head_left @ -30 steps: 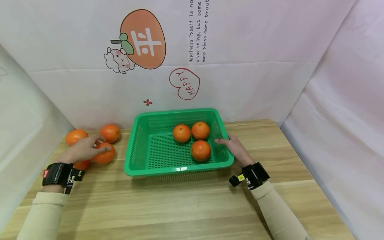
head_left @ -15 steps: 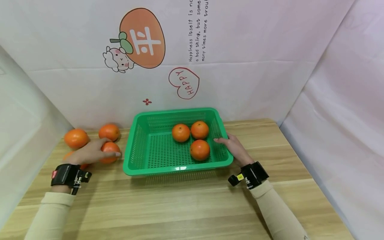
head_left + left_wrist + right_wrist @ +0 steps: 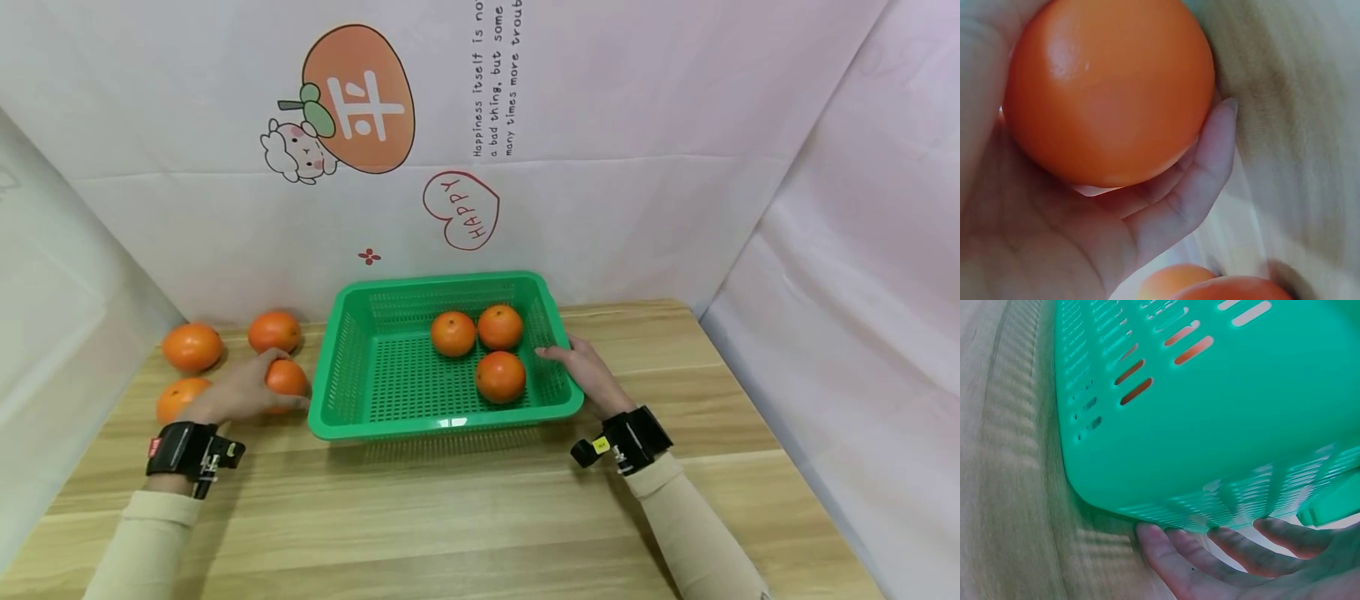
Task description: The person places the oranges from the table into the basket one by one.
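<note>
Currently, my left hand (image 3: pixel 242 389) holds one orange (image 3: pixel 287 378), fingers curled round its far side and thumb along its near side. This orange is outside the green basket (image 3: pixel 408 431), just beside its left wall; whether it touches the worktop (image 3: pixel 420 517) I cannot tell. My right hand (image 3: pixel 588 371) grips the right side of the basket: thumb over the rim, fingertips (image 3: pixel 1150 534) against the outer wall.

The basket stands upright on the worktop. Its right half contains three pieces: a rear-left orange (image 3: pixel 453 334), a rear-right orange (image 3: pixel 501 327) and a front orange (image 3: pixel 501 377). Near my left hand lie a corner orange (image 3: pixel 192 347), a back orange (image 3: pixel 274 332) and, partly covered by the hand, a near orange (image 3: pixel 177 400). A printed white cloth (image 3: pixel 637 92) forms the backdrop.
</note>
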A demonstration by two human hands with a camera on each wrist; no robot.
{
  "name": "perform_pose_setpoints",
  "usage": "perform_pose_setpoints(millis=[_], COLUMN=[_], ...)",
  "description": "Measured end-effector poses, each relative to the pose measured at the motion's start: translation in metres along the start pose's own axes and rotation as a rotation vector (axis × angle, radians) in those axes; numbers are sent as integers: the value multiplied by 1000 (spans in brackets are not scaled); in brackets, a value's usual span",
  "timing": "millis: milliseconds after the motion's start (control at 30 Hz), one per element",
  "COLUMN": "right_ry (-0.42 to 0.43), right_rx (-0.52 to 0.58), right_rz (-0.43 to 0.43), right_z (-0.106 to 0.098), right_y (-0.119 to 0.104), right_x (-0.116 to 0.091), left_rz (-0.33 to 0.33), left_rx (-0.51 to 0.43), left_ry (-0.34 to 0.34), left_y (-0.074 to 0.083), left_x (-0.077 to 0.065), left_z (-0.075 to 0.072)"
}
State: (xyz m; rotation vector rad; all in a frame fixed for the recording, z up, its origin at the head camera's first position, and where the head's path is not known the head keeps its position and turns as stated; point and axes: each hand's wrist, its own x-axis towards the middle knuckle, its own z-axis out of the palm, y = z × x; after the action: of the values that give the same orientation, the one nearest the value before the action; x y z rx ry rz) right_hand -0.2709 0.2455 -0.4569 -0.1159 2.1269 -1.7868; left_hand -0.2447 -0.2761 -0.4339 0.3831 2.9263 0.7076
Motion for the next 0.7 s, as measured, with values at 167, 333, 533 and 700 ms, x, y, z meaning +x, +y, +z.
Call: perform_pose_setpoints(millis=[167, 333, 533, 700], right_ry=[0, -5, -2, -2], right_rx=[5, 23, 36, 38], right_rz=[8, 4, 3, 4], right_z=[0, 1, 1, 1], right_y=[0, 1, 0, 0], right_x=[-1, 0, 0, 0], left_rz=[0, -55, -125, -107], left_rx=[-9, 1, 28, 27], left_ry=[17, -13, -38, -8], left_y=[2, 1, 5, 14], left_x=[-1, -9, -16, -18], left_z=[2, -2, -11, -16])
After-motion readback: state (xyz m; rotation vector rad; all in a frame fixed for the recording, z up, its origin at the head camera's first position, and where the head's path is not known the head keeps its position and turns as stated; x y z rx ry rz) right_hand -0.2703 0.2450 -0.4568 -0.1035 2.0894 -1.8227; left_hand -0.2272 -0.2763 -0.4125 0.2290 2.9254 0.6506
